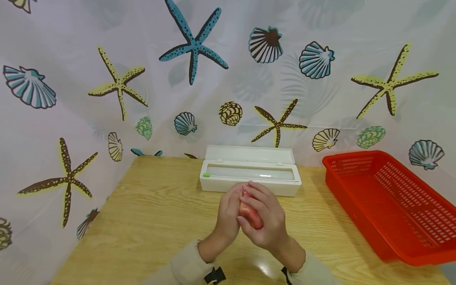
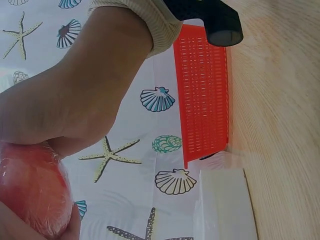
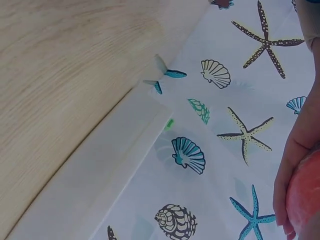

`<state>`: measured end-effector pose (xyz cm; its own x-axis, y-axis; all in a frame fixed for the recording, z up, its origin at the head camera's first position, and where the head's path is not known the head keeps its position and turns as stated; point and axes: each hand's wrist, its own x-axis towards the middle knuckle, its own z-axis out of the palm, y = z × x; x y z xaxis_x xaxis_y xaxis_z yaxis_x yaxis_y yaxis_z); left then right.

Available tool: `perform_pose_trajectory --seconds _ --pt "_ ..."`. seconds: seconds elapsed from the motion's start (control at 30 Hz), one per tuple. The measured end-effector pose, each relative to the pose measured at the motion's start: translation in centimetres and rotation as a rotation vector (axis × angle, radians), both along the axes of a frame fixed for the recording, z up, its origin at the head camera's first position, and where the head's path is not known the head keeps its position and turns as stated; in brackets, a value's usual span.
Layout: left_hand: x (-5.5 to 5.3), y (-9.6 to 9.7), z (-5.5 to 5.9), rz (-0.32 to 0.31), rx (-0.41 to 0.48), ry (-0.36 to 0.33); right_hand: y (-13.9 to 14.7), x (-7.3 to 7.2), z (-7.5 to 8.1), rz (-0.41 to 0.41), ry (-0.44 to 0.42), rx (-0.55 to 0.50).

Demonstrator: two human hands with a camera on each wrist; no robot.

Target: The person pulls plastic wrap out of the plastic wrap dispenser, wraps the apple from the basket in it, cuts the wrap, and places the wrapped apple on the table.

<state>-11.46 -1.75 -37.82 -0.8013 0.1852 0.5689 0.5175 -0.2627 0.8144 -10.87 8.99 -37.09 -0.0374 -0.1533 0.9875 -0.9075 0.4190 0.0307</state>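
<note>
Both hands hold a red apple [image 1: 251, 211] between them above the table, in front of the white box. Clear, wrinkled plastic film covers its skin, plainest on the apple [image 2: 35, 190] in the left wrist view. My left hand [image 1: 228, 211] wraps its left side, with the fingers reaching up to its top. From the right, my right hand [image 1: 268, 215] curls over it, thumb low across the front and fingertips meeting the left hand's at the top. In the right wrist view only part of the apple [image 3: 306, 192] shows at the edge, and the palms hide its sides.
Behind the hands stands a long white cling film dispenser [image 1: 249, 187], its lid [image 1: 249, 154] raised, a roll inside and a green slider [image 1: 206, 174] at its left end. A red plastic basket [image 1: 356, 221] stands at the right. Shell-patterned cloth [image 1: 228, 87] hangs behind the wooden table [image 1: 153, 221].
</note>
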Motion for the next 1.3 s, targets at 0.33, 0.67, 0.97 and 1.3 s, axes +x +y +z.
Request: perform_pose_trajectory --seconds 0.33,0.67,0.97,1.3 --pt "1.8 0.4 2.0 0.046 -0.011 -0.128 -0.9 -0.2 -0.1 0.111 0.077 -0.173" --pt "2.1 0.4 2.4 -0.013 -0.051 -0.032 -0.1 0.1 -0.1 0.180 -0.090 -0.228" --pt "-0.1 0.0 0.3 0.078 -0.212 0.552 0.9 1.0 -0.8 0.296 -0.512 -0.462" --pt "-1.6 1.0 -1.3 0.260 -0.128 0.834 -0.1 2.0 0.0 0.366 -0.565 -0.570"
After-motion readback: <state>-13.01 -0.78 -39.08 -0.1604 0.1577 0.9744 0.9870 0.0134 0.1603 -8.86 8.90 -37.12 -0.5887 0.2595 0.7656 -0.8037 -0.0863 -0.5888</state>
